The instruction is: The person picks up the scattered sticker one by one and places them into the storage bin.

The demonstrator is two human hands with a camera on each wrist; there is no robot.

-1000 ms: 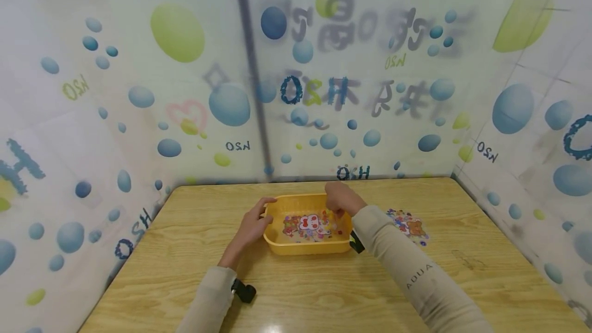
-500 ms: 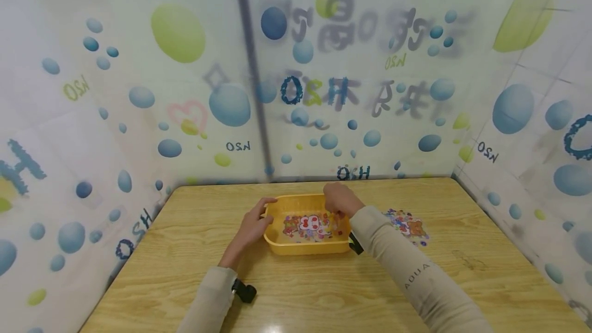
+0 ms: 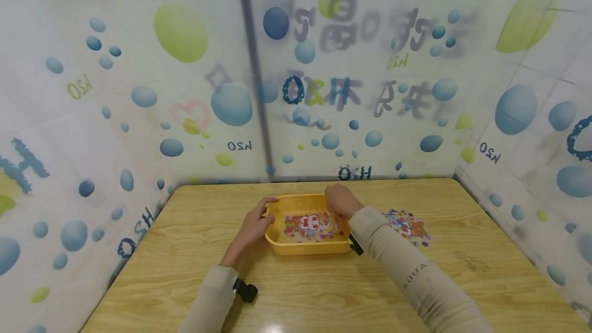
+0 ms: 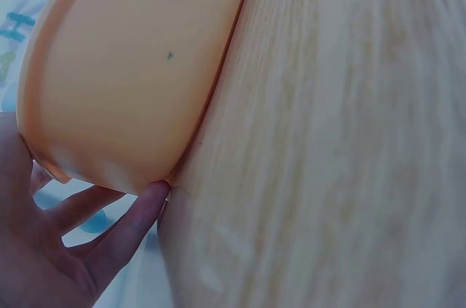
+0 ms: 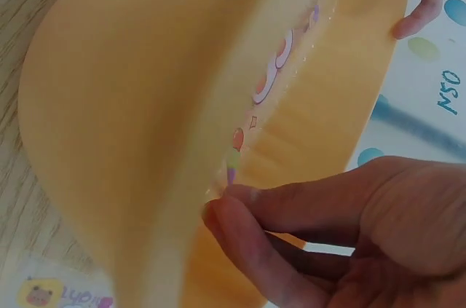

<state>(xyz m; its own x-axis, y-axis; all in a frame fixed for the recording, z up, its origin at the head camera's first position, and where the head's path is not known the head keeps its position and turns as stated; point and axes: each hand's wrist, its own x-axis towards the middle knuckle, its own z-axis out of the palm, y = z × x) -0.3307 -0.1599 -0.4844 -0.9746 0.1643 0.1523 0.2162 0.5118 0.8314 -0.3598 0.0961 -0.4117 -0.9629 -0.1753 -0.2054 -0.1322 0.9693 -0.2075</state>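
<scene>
A yellow plastic basin (image 3: 309, 248) sits on the wooden table, with colourful cartoon stickers (image 3: 309, 223) across its floor. My left hand (image 3: 252, 228) grips the basin's left rim; in the left wrist view several fingers lie along the outside wall (image 4: 138, 104). My right hand (image 3: 341, 202) reaches into the right end of the basin. In the right wrist view, its thumb and index finger pinch together at the edge of the stickers (image 5: 266, 82), by a small purple-tipped one. What exactly lies between the fingertips is mostly hidden.
To the right of the basin, partly behind my right sleeve, more stickers (image 3: 408, 227) lie on the table (image 3: 208, 251). A patterned curtain (image 3: 324, 66) with blue and green spots hangs behind the table and along both sides. A faint outline (image 3: 469, 260) shows at the right.
The head view has shifted very slightly. My right hand stays at the basin's right end with only small movement; my left hand keeps its grip on the rim.
</scene>
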